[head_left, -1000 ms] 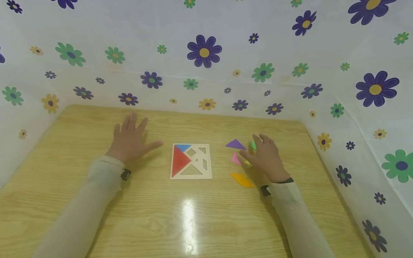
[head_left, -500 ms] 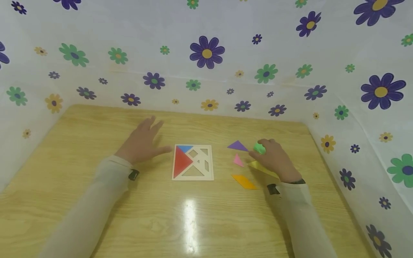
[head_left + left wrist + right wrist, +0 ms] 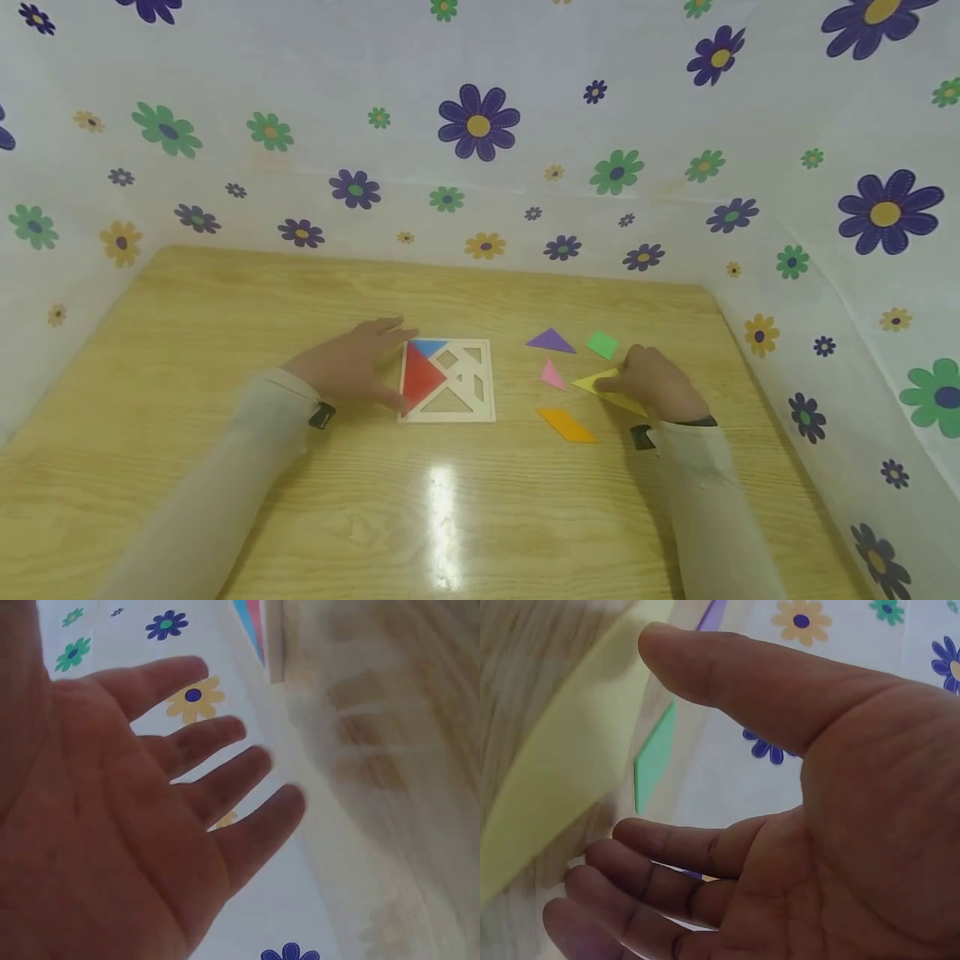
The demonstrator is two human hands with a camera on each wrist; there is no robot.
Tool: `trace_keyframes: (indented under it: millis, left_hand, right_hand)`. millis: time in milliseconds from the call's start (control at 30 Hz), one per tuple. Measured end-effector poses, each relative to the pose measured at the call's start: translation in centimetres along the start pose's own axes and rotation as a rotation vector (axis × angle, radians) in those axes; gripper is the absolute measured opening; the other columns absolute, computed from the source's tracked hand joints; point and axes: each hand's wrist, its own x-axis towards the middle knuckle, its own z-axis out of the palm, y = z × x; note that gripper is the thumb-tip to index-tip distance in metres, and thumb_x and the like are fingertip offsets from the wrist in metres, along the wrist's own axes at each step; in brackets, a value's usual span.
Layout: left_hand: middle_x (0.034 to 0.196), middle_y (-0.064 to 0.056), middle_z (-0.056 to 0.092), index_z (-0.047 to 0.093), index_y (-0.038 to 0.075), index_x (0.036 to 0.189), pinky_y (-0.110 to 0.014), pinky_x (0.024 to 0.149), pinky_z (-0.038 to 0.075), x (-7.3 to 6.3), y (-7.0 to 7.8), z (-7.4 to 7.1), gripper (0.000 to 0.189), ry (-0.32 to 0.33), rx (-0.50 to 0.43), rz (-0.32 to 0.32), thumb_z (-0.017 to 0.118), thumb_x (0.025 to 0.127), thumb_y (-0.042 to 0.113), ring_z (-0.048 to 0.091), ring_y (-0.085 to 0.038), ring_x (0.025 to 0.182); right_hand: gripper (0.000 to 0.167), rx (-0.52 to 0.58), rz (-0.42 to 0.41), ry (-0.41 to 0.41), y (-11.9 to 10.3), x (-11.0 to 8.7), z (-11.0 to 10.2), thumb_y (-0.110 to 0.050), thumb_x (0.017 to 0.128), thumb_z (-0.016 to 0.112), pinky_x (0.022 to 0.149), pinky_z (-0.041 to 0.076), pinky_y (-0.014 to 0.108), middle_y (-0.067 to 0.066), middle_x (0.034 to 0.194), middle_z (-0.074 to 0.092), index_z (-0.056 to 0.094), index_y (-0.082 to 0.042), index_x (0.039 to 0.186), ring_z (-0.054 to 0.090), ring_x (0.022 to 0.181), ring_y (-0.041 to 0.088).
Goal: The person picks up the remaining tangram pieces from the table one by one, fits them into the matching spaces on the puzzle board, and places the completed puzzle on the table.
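A white tangram board [image 3: 486, 412] lies mid-table, a red triangle [image 3: 422, 379] and a blue triangle [image 3: 429, 347] set in its left and top recesses. My left hand [image 3: 348, 364] reaches its left edge, thumb by the lower corner and fingers by the upper one. Spread, fairly straight fingers show in the left wrist view; contact with the board is unclear. My right hand [image 3: 652, 383] is over a yellow triangle [image 3: 588, 384], covering part of it. In the right wrist view, thumb and fingers stand apart above that yellow triangle [image 3: 577, 742], pinching nothing.
Right of the board lie a purple triangle [image 3: 552, 340], a green square [image 3: 602, 343], a pink triangle [image 3: 552, 375] and an orange parallelogram [image 3: 566, 425]. White flowered cloth [image 3: 405, 158] rises behind and at both sides of the wooden table [image 3: 337, 517].
My left hand has moved right and nearer me, to the board's left edge. The right hand has shifted from over the green square to the yellow triangle. The pieces lie as before.
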Motion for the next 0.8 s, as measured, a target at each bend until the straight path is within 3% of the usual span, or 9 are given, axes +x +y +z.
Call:
trace_keyframes:
  millis: [133, 267, 533, 800]
  left_hand:
    - [0.171, -0.004, 0.024, 0.029, 0.031, 0.165, -0.059, 0.121, 0.031, 0.2, 0.3, 0.7, 0.119, -0.059, 0.025, -0.026, 0.084, 0.067, 0.073, 0.023, -0.032, 0.157]
    - [0.170, -0.003, 0.028, 0.027, 0.028, 0.165, -0.056, 0.121, 0.033, 0.2, 0.6, 1.1, 0.126, -0.076, 0.049, -0.051, 0.086, 0.064, 0.073, 0.027, -0.031, 0.155]
    - [0.169, -0.008, 0.030, 0.029, 0.016, 0.165, -0.054, 0.121, 0.033, -0.2, 1.1, 1.3, 0.128, -0.047, 0.089, -0.034, 0.089, 0.064, 0.067, 0.028, -0.034, 0.154]
    - [0.168, -0.011, 0.032, 0.032, 0.010, 0.163, -0.052, 0.122, 0.033, -0.3, 1.6, 1.3, 0.120, -0.018, 0.141, -0.030, 0.087, 0.068, 0.060, 0.030, -0.036, 0.153]
  right_hand:
    - [0.044, -0.044, -0.019, 0.054, -0.5, 0.2, 0.5, -0.032, 0.085, 0.074, 0.055, 0.027, 0.027, -0.001, 0.067, 0.030, 0.038, -0.012, 0.069, 0.033, 0.060, 0.015]
    - [0.039, -0.068, -0.049, 0.070, -1.0, 0.1, 0.7, -0.027, 0.083, 0.072, 0.056, 0.027, 0.028, -0.002, 0.065, 0.031, 0.040, -0.013, 0.067, 0.035, 0.060, 0.015]
    - [0.030, -0.066, -0.040, 0.055, -1.1, -0.2, 0.7, -0.023, 0.079, 0.075, 0.061, 0.034, 0.030, 0.002, 0.072, 0.040, 0.051, -0.005, 0.080, 0.043, 0.069, 0.020]
    - [0.034, -0.106, -0.006, 0.047, -1.3, 0.1, 0.8, -0.028, 0.082, 0.076, 0.061, 0.033, 0.031, 0.000, 0.070, 0.033, 0.050, -0.008, 0.074, 0.041, 0.068, 0.019]
